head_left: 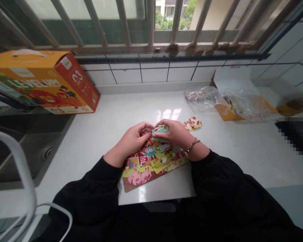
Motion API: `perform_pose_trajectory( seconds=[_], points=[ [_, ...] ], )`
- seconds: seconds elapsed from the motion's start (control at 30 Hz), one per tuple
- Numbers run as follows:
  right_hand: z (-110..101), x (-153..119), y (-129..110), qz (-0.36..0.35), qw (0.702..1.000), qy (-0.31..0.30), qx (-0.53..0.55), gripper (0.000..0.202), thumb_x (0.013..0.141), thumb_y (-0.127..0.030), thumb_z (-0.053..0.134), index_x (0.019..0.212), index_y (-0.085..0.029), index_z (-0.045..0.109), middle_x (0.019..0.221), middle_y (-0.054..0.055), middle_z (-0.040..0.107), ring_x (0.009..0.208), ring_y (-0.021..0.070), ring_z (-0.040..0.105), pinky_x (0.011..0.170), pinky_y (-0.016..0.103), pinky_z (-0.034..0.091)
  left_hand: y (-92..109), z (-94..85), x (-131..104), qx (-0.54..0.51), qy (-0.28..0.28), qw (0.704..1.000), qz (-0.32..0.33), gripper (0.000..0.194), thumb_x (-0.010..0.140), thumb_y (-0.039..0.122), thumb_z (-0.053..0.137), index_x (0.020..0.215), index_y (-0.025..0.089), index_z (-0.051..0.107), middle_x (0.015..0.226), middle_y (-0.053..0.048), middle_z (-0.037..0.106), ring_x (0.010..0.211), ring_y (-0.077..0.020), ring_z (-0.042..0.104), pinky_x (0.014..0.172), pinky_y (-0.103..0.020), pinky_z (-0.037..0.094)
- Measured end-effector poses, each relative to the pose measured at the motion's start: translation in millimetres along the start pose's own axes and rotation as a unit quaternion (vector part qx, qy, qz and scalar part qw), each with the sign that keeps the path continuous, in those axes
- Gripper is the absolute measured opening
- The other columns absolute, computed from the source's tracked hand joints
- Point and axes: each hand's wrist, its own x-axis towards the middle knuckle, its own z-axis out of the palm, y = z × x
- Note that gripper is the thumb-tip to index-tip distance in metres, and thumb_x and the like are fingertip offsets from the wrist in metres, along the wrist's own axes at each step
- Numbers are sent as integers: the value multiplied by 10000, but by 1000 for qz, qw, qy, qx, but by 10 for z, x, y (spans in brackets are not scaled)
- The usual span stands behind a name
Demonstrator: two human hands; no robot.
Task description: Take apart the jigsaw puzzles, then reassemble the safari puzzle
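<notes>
My right hand (173, 131) grips a light-green jigsaw puzzle piece (161, 129) with red and white markings, between thumb and fingers. Close against its left end, my left hand (136, 137) has its fingers curled and its thumb bent in; a small reddish bit shows among them, though what it grips is partly hidden. Under both hands lies a colourful farm-scene jigsaw puzzle (138, 176), with a pink pig, sheep and a red barn. Several of its pieces sit askew on top, and my hands cover its far edge. Beyond my right wrist rest loose brown-spotted puzzle pieces (193, 123).
An orange "LEVEL UP!" box (77, 85) stands at the back left beside a dark sink (37, 137). A clear plastic bag (204, 99) and an open orange box (224, 112) with plastic in it lie at the back right. A white tube (22, 168) curves at the left front.
</notes>
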Motion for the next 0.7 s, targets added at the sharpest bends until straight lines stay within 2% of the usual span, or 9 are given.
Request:
perform_pose_trajectory(
  seconds=[0.1, 0.2, 0.27, 0.33, 0.43, 0.57, 0.63, 0.7],
  points=[
    [-180, -23, 12, 21, 999, -27, 8, 354, 888, -499, 922, 1065, -211, 817, 970, 52, 823, 883, 233, 737, 804, 346, 543, 57, -31, -12, 91, 16, 995, 28, 293, 1056, 373, 663, 1304, 216, 675, 1141, -89, 815, 969, -228, 774, 847, -386, 618],
    [-361, -59, 40, 16, 996, -84, 3, 381, 845, -482, 954, 1103, -231, 829, 1051, 51, 835, 947, 240, 759, 822, 337, 554, 118, -96, -20, 258, 20, 963, 69, 307, 1039, 401, 703, 1286, 220, 710, 1231, -107, 776, 1109, -279, 743, 1012, -468, 596],
    [-397, -83, 62, 10, 990, -142, -27, 520, 768, -450, 1019, 1210, -256, 826, 1136, 59, 836, 1026, 263, 775, 884, 354, 572, 106, -158, -16, 345, 12, 935, 82, 367, 984, 444, 786, 1266, 216, 728, 1283, -125, 743, 1217, -325, 698, 1107, -516, 550],
    [-356, -102, 82, 14, 983, -172, -68, 699, 700, -429, 1066, 1324, -266, 800, 1183, 81, 832, 1081, 296, 780, 935, 383, 584, 57, -232, -12, 397, 11, 915, 65, 534, 894, 499, 890, 1308, 209, 719, 1341, -148, 713, 1284, -368, 658, 1153, -546, 513],
    [-240, -121, 104, 23, 980, -174, -99, 800, 663, -445, 1085, 1377, -260, 776, 1174, 102, 829, 1094, 330, 776, 941, 420, 596, 4, -336, -26, 435, 32, 899, 24, 741, 799, 541, 971, 1387, 192, 686, 1390, -179, 685, 1298, -405, 638, 1152, -561, 507],
    [-153, -133, 110, -6, 982, -163, -93, 651, 663, -426, 1080, 1222, -236, 807, 1171, 101, 792, 1077, 309, 748, 943, 419, 594, 99, -340, -93, 430, 47, 901, 33, 729, 808, 550, 960, 1399, 220, 687, 1378, -161, 690, 1291, -405, 642, 1143, -556, 513],
    [-146, -135, 99, -21, 983, -159, -86, 604, 662, -398, 1077, 1168, -213, 804, 1194, 109, 755, 1081, 292, 728, 969, 414, 589, 164, -245, -144, 421, 0, 906, 45, 819, 764, 597, 981, 1442, 254, 676, 1424, -151, 680, 1339, -410, 628, 1165, -558, 504],
    [-145, -137, 85, -25, 985, -152, -77, 611, 660, -368, 1073, 1172, -196, 788, 1207, 116, 728, 1083, 283, 715, 978, 412, 584, 181, -97, -208, 411, -71, 907, 54, 1043, 671, 631, 1025, 1559, 279, 607, 1579, -174, 607, 1457, -437, 569, 1222, -571, 469]
  ],
)
